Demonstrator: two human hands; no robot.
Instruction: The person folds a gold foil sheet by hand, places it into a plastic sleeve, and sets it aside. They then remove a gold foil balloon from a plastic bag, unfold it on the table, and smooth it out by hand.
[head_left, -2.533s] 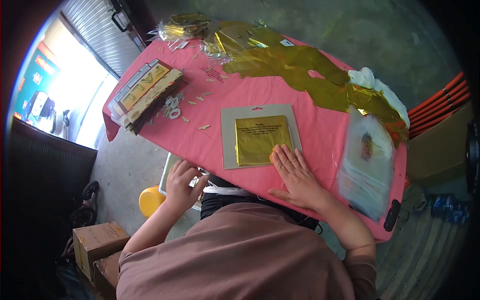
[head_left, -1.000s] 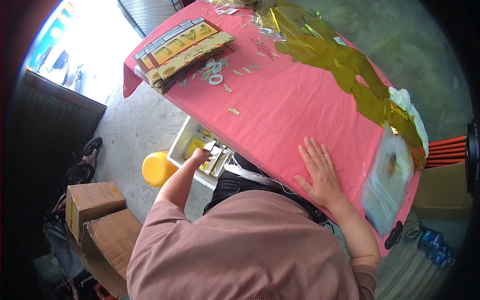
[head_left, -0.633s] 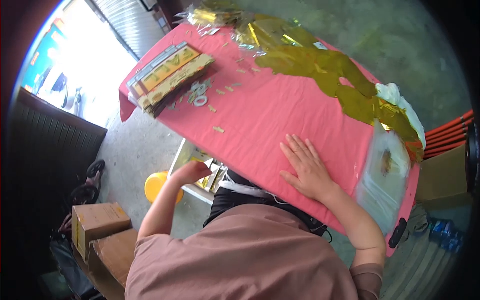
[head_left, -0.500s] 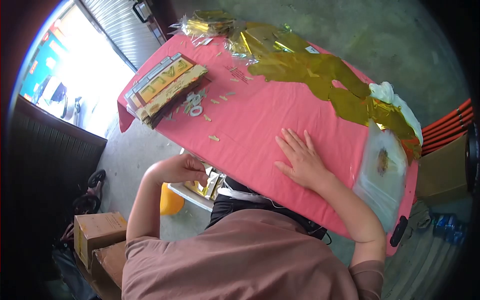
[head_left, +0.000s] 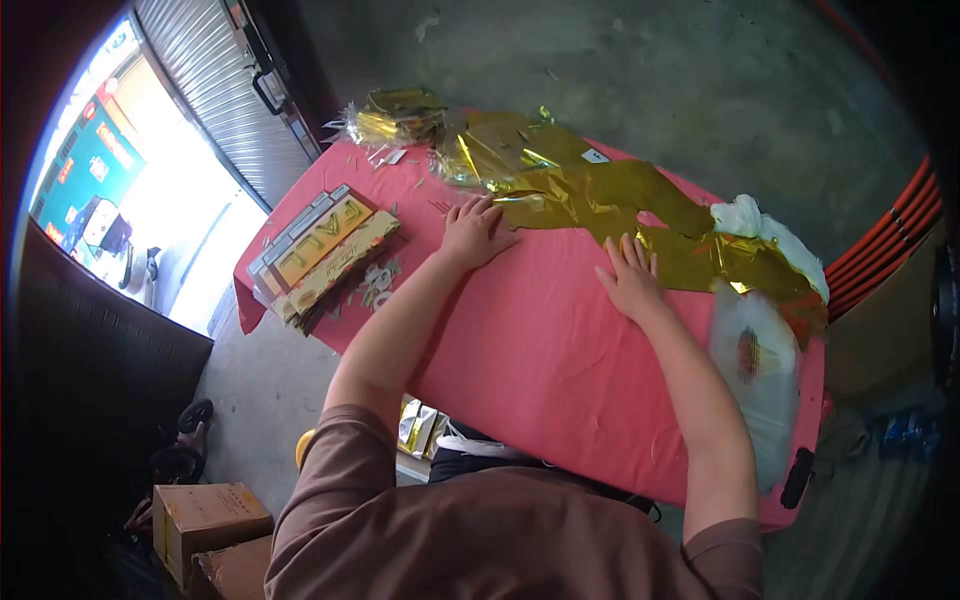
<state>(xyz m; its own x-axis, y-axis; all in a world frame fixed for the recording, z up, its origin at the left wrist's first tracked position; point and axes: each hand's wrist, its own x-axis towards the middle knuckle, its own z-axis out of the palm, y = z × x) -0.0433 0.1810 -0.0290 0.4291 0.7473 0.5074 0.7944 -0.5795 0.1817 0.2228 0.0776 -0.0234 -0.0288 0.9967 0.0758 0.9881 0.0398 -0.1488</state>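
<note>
Both of my hands reach across the pink-covered table [head_left: 560,340]. My left hand [head_left: 478,232] lies on the cloth near its far side, fingers spread and pointing at the gold foil sheets [head_left: 575,190]. Farther right, my right hand [head_left: 632,279] rests with spread fingers at the lower edge of the same foil. Neither hand holds anything. Left of my left hand sits a stack of printed cards [head_left: 325,245] marked "FALL". White rings and small scraps [head_left: 378,283] lie beside the stack.
Clear plastic bags [head_left: 755,370] lie at the table's right end, with white crumpled material [head_left: 738,216] above them. Gold pieces in clear wrap [head_left: 392,120] sit at the far left corner. Cardboard boxes [head_left: 210,520] stand on the floor at lower left.
My left hand has moved from beyond the near edge onto the table's far part, its fingers now spread. My right hand has slid forward to the foil. The camera view has shifted.
</note>
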